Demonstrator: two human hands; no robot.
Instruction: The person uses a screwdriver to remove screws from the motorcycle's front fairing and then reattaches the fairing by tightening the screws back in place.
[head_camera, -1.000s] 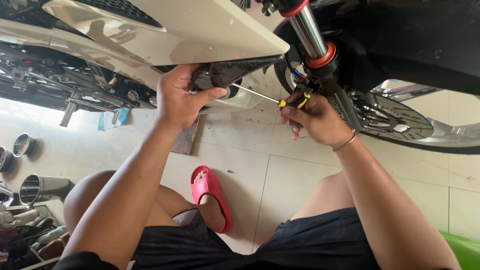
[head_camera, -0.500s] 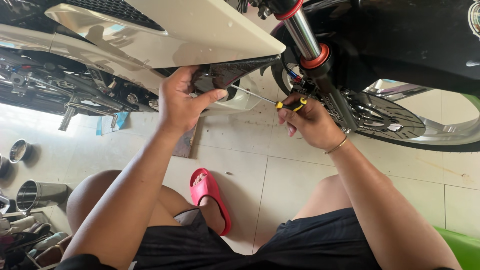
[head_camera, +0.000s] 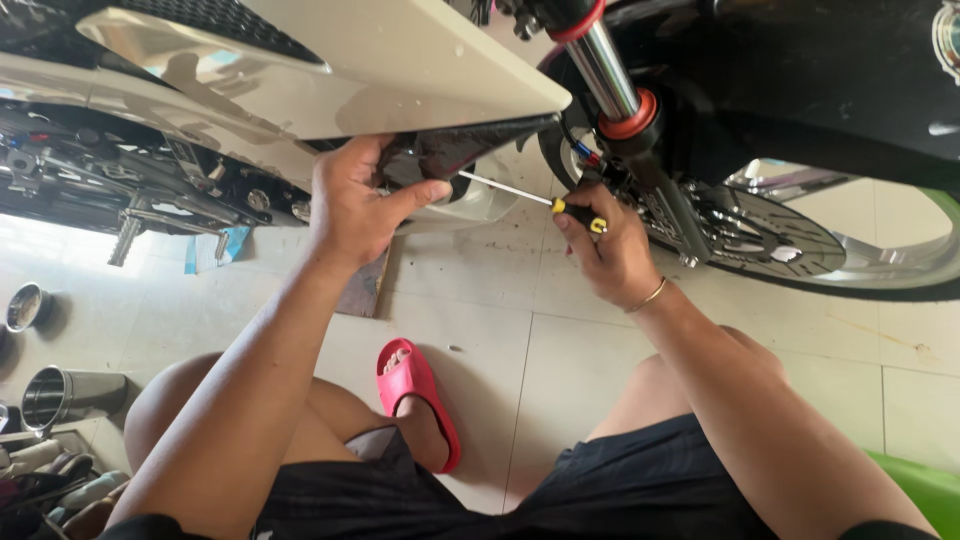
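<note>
My left hand (head_camera: 357, 205) grips the lower edge of a cream motorcycle side panel (head_camera: 330, 75), thumb pressed on the dark inner part under it. My right hand (head_camera: 612, 252) is closed around the black and yellow handle of a screwdriver (head_camera: 530, 194). Its thin metal shaft points left, with the tip reaching the dark underside of the panel beside my left thumb. A thin bracelet sits on my right wrist.
The chrome fork leg with red rings (head_camera: 615, 85), front wheel and brake disc (head_camera: 760, 235) stand to the right. Engine parts (head_camera: 120, 190) are at left. Metal cups (head_camera: 65, 395) stand on the tiled floor at left. My foot wears a red slipper (head_camera: 420, 395).
My right hand and the screwdriver have shifted slightly left toward the panel. The left hand keeps its grip on the panel edge.
</note>
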